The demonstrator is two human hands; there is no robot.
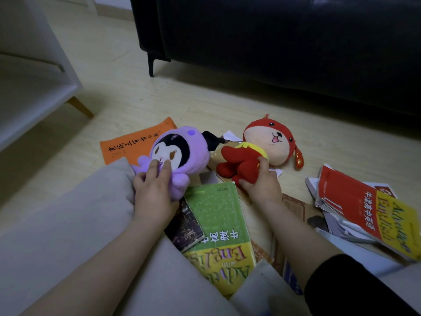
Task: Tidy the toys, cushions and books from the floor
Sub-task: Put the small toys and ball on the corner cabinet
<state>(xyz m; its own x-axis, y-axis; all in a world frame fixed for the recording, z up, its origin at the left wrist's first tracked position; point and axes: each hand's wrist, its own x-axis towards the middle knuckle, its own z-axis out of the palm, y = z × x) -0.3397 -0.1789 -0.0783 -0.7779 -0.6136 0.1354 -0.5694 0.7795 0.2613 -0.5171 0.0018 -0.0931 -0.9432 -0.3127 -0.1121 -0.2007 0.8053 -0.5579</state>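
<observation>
We've got both plushies in hand on the floor by the books: left hand (153, 197) grips the purple toy (180, 151), right hand (259, 182) is clamped on the red toy (245, 160). Lift straight up w/ firm body holds so neither snags the green book (218, 215). Cushion (75, 224) is cut off at frame edge; books under the toys are partly hidden.

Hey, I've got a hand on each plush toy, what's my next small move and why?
Probably lift both toys straight up together. The left hand already grips the purple plush doll and the right hand grips the red plush animal toy by its body. The doll's foot lies at the corner of the green and yellow paperback book, so lifting should free it for stacking.
</observation>
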